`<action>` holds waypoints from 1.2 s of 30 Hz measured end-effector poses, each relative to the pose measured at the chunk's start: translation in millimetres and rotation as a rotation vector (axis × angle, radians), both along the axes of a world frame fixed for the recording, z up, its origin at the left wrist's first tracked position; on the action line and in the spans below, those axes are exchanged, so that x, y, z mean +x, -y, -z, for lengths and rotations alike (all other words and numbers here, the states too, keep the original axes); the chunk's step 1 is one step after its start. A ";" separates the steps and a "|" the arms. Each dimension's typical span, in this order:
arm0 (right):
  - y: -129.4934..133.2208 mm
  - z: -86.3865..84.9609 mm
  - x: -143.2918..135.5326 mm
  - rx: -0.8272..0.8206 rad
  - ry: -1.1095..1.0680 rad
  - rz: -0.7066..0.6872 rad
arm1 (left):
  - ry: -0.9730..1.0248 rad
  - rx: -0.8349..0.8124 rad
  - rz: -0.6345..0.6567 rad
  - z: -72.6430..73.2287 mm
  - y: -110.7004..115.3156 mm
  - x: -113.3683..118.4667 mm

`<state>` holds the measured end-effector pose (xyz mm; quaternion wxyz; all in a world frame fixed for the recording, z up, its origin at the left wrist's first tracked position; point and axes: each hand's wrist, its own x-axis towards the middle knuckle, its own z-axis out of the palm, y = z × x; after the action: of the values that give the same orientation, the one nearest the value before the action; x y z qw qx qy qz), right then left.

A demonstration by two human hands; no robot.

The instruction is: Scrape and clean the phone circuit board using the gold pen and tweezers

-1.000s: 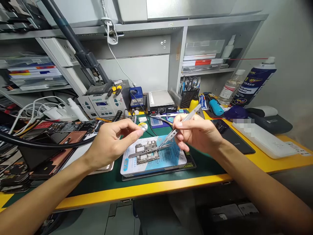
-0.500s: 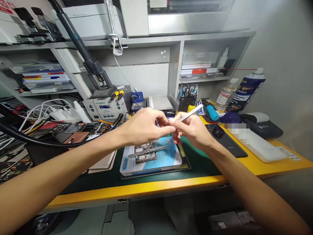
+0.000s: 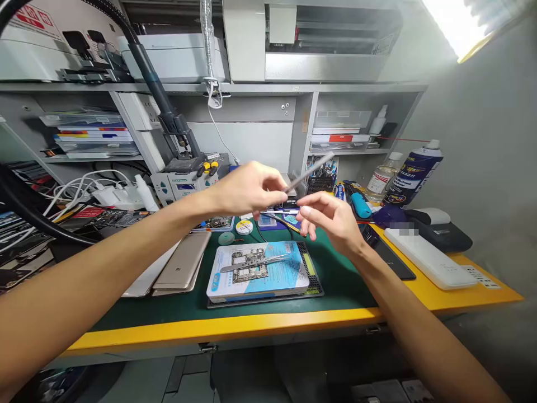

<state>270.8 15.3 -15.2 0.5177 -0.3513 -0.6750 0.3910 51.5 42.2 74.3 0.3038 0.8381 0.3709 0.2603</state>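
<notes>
A thin grey metal tool (image 3: 309, 172), blurred by motion, is pinched in my left hand (image 3: 250, 189) and points up to the right. Just right of it is my right hand (image 3: 331, 221), its fingers loosely curled and apart, with nothing seen in them. Below both hands, a blue and white box (image 3: 289, 274) lies on a black mesh tray. On the box rests a phone circuit board (image 3: 255, 273), and grey tweezers (image 3: 239, 266) lie across the board.
Gold phones (image 3: 182, 262) lie left of the box. A white round tin (image 3: 244, 226) and small parts are behind it. At right are a black tablet (image 3: 398, 260), a white case (image 3: 436, 263), a bottle (image 3: 384, 176) and a spray can (image 3: 413, 176). A thick black cable crosses the left.
The hands have moved apart. The tool, before held in my right hand, is now in my left hand, and my right hand has let go. The view has shifted, showing more of the shelf.
</notes>
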 end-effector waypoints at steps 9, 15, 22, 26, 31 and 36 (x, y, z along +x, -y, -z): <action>7.7 9.3 -12.7 0.043 0.558 -0.150 | 0.427 -0.143 -0.318 20.3 -8.3 -82.0; 5.6 14.1 -14.8 0.076 0.676 -0.202 | 0.449 -0.320 -0.425 55.7 -7.0 -95.2; 3.3 18.2 -11.5 0.079 0.664 -0.240 | 0.514 -0.422 -0.437 79.4 -8.0 -93.7; 2.9 17.4 -11.9 0.084 0.609 -0.246 | 0.545 -0.427 -0.447 84.2 -6.0 -95.5; -1.2 20.1 -14.1 0.133 0.527 -0.194 | 0.602 -0.385 -0.469 84.0 -2.1 -95.4; -8.5 29.7 -15.5 0.209 0.516 -0.071 | 0.658 -0.345 -0.477 83.8 1.6 -93.7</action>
<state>255.3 23.8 -44.9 0.3482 -0.3601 -0.8330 0.2348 -42.3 40.6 -9.5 0.4725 0.5387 0.4755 0.5103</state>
